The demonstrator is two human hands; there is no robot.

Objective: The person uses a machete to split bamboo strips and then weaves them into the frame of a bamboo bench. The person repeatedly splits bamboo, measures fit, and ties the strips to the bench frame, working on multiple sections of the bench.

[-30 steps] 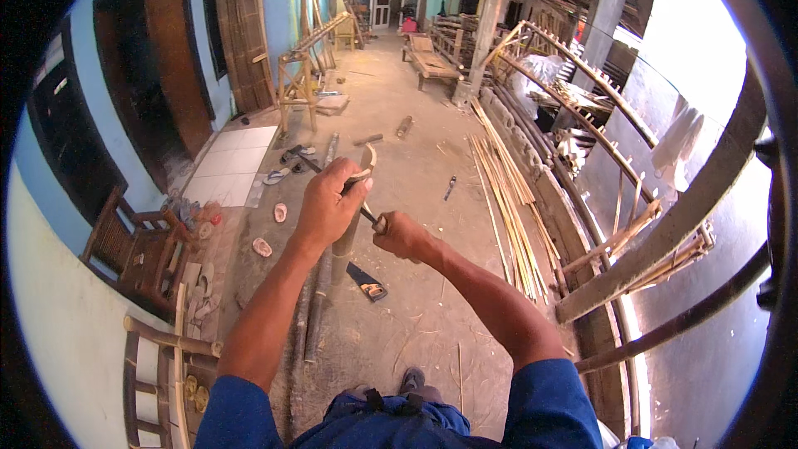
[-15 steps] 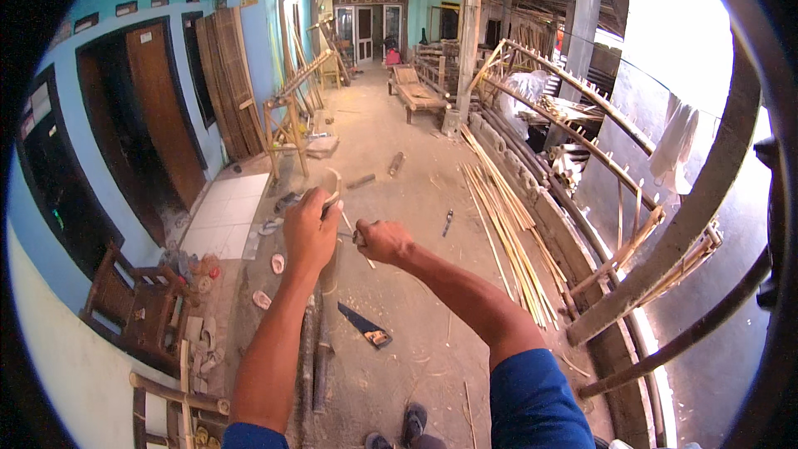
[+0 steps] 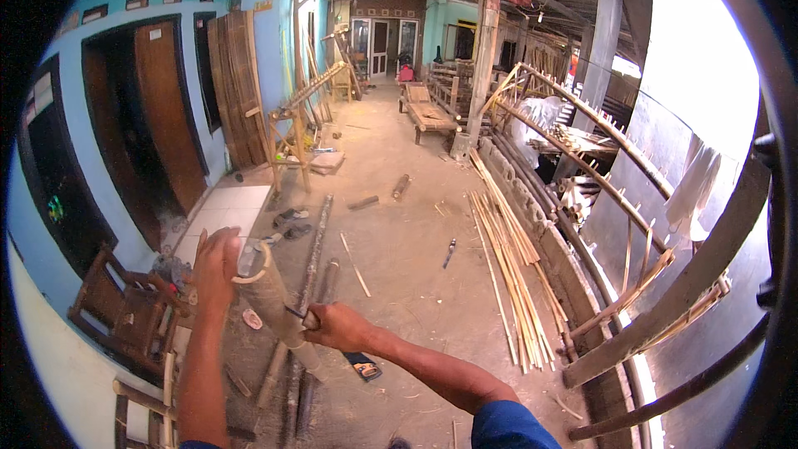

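Observation:
A thick bamboo tube [image 3: 278, 303] stands tilted on the left, its hollow, pale-rimmed end turned up toward me. Beside that rim is my left hand [image 3: 216, 266], fingers stretched upward and not wrapped round the tube; whether the palm touches it is hard to tell. My right hand [image 3: 337, 327] is closed round the handle of a knife, whose short visible bit of dark blade [image 3: 295, 313] meets the tube's side. The rest of the blade is hidden. Partly behind my right forearm, a handsaw [image 3: 363, 367] with an orange and black handle lies on the ground.
Bamboo poles [image 3: 312, 258] lie along the ground below the tube. A bundle of split bamboo strips [image 3: 511, 283] lies to the right, beside a low wall. A wooden chair [image 3: 125, 308] stands at left, sandals [image 3: 291, 224] lie near the tiled step, and a bamboo lounger [image 3: 428, 112] stands farther back.
My left hand has moved left and lower, its fingers now stretched out. My right hand has dropped down and left with the knife. The bamboo tube has come into fuller view.

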